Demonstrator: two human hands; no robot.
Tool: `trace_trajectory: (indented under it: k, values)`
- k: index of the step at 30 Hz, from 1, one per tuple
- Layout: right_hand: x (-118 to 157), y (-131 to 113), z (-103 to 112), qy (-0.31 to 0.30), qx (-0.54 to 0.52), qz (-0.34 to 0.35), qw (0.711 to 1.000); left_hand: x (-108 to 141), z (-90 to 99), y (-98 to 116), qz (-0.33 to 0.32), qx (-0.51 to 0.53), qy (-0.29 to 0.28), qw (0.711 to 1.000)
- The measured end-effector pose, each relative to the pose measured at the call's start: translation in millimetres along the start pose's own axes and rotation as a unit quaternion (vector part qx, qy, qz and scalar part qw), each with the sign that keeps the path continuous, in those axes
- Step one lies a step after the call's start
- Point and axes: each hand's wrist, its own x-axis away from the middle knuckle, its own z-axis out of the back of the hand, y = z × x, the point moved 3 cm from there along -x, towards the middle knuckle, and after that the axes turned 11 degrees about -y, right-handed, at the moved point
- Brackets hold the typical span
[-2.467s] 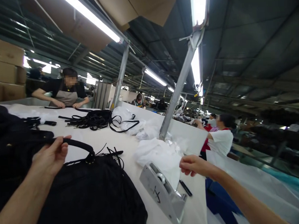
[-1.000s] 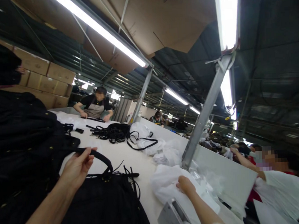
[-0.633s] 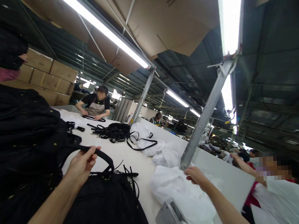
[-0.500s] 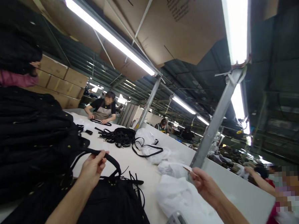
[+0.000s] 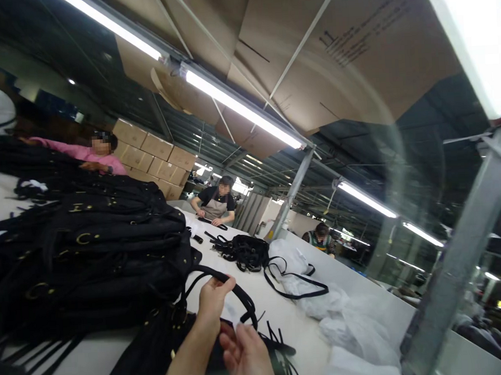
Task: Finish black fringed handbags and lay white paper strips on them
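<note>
My left hand is closed around the arched black handle of a black bag lying on the white table. Just below the handle is my right hand, palm turned partly up and fingers curled close to my left wrist. A small pale piece shows by its fingertips; what it is, I cannot make out. Thin black cords stick up from the bag on the right. The bag's lower part is hidden behind my forearms.
Black bags with brass-coloured fittings are piled at left. Black straps lie farther back, beside crumpled white wrapping. A low white partition and a metal post border the right. Co-workers stand at the far side.
My right hand has come in from the white wrapping at right to the handle, carrying a thin strip. My left hand keeps hold of the handle. The view has swung left.
</note>
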Motion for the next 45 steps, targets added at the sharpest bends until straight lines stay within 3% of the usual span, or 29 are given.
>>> trace_trajectory:
  k: [5, 9, 12, 14, 16, 19, 22, 29, 33, 36, 41, 45]
  values:
    - [-17, -21, -24, 0.023, -0.011, 0.060, 0.998, -3, 0.2, -11, 0.006, 0.013, 0.024, 1.000]
    - [-9, -32, -14, 0.025, 0.134, 0.082, 0.987, 1, -13.1, -19, 0.017, 0.061, -0.011, 0.998]
    - [-3, -58, -12, 0.020, 0.320, 0.201, 0.926, 6, -22.2, -16, -0.005, 0.080, -0.048, 0.996]
    - [-4, -77, -19, -0.009, 0.365, 0.245, 0.898, 10, -26.5, -14, -0.006, 0.077, -0.076, 0.994]
    - [-10, -88, -27, -0.045, 0.314, 0.199, 0.927, 12, -28.4, -13, -0.004, 0.076, -0.105, 0.992]
    - [-21, -94, -39, -0.092, 0.109, 0.096, 0.985, 11, -24.8, -15, -0.019, 0.081, -0.131, 0.988]
    - [-27, -97, -46, -0.150, 0.015, 0.050, 0.987, 8, -16.6, -18, -0.038, 0.076, -0.145, 0.986]
    - [-60, -112, -33, -0.097, 0.268, 0.109, 0.952, 5, -10.5, -22, -0.053, 0.050, -0.198, 0.977]
    - [-74, -115, -36, -0.092, 0.298, 0.114, 0.943, 5, -10.4, -16, -0.062, 0.032, -0.201, 0.977]
    - [-68, -116, -46, -0.089, 0.301, 0.094, 0.945, 6, -8.1, -13, -0.063, 0.013, -0.187, 0.980]
    - [-48, -119, -57, -0.156, 0.145, 0.000, 0.977, 6, -2.8, -14, -0.060, -0.013, -0.153, 0.986]
    - [-50, -124, -41, -0.126, 0.297, 0.054, 0.945, 7, -3.5, -15, -0.066, -0.011, -0.163, 0.984]
